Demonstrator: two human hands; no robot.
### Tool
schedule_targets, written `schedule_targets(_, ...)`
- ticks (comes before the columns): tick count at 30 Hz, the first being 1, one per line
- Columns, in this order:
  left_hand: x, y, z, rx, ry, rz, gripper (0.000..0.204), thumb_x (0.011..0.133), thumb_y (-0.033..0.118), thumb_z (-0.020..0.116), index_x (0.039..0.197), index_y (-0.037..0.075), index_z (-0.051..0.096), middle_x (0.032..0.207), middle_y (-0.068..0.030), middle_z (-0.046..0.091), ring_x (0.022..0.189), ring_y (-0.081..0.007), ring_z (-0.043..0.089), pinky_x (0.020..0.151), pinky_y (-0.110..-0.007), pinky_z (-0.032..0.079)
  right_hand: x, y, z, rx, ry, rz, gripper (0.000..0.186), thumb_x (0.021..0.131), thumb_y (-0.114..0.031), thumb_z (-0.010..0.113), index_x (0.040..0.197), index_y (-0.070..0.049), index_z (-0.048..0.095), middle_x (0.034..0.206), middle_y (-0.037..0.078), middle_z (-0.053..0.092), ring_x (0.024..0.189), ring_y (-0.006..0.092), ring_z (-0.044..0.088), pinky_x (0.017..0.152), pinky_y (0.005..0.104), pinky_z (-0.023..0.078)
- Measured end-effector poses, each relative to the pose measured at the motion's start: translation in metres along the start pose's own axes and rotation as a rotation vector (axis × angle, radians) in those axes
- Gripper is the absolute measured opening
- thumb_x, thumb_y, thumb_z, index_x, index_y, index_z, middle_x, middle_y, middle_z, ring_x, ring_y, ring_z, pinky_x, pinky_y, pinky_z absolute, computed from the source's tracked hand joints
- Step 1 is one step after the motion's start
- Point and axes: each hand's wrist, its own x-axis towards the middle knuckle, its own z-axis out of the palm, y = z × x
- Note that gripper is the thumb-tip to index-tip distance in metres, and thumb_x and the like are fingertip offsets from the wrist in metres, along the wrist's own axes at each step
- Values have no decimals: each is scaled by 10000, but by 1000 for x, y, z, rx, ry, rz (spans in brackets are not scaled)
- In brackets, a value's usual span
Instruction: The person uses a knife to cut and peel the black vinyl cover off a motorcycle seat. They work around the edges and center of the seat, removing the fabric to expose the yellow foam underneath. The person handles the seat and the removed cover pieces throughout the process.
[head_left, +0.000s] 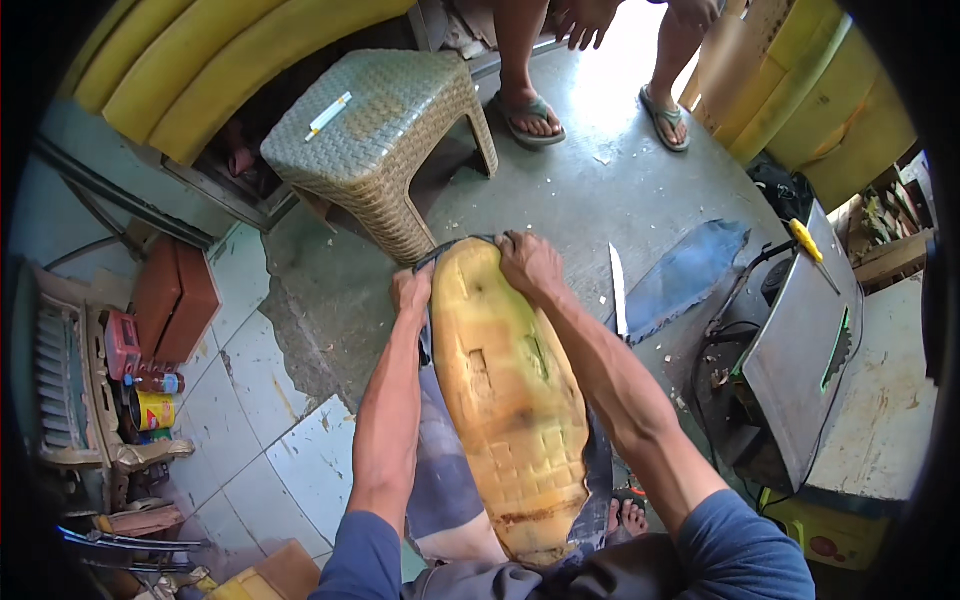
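Note:
A long yellowish-brown foam pad (505,400), shaped like a motorcycle seat, lies lengthwise across my lap. Cuts and dents mark its surface, and its near end is stained brown. Dark cover material (598,470) shows along its edges. My left hand (411,290) is closed on the dark edge at the far left of the pad. At the far right end, my right hand (530,265) curls over the same rim, fingers bent and partly hidden. A knife (618,290) with a long blade lies on the floor to the right, beside a blue sheet piece (690,280).
A woven-pattern plastic stool (375,115) stands ahead, a small white packet on it. Beyond it are another person's sandalled feet (530,115). A grey panel (800,350) bearing a yellow-handled screwdriver (812,250) is at right. Bottles and boxes crowd a left shelf (75,400).

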Motion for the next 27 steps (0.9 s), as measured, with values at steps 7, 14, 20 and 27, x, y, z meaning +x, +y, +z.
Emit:
schedule_targets(7, -52, 53, -69, -712, -544, 104, 339, 971, 250, 653, 1119, -52, 691, 1032, -141, 741, 873, -220, 733, 783, -349, 605, -51, -65, -98, 146, 206, -205, 346, 1007, -336, 541, 1054, -36, 706, 990, 237, 708, 908, 439, 687, 807, 501, 534)
schedule_targets(14, -109, 108, -85, -1247, -1039, 24, 325, 975, 200, 615, 1174, -52, 670, 1096, -192, 735, 908, -283, 745, 854, -414, 615, -96, -105, -184, 320, 360, -407, 303, 981, -251, 622, 1102, 13, 708, 1030, 244, 711, 951, 411, 696, 842, 446, 549)
schedule_targets(20, -106, 107, -107, -909, -937, 576, 315, 987, 179, 562, 1170, -50, 677, 1099, -157, 741, 914, -200, 738, 799, -353, 611, -142, -136, -234, 333, 461, -551, 299, 979, -218, 630, 1113, 42, 693, 1025, 263, 706, 960, 409, 697, 859, 446, 543)
schedule_targets(27, -155, 131, -124, -757, -662, 706, 308, 1031, 226, 552, 1115, -36, 690, 1032, -77, 739, 858, -93, 682, 756, -255, 544, -164, -145, -259, 308, 473, -595, 288, 986, -218, 617, 1134, 15, 698, 1015, 245, 712, 946, 402, 698, 851, 449, 537)
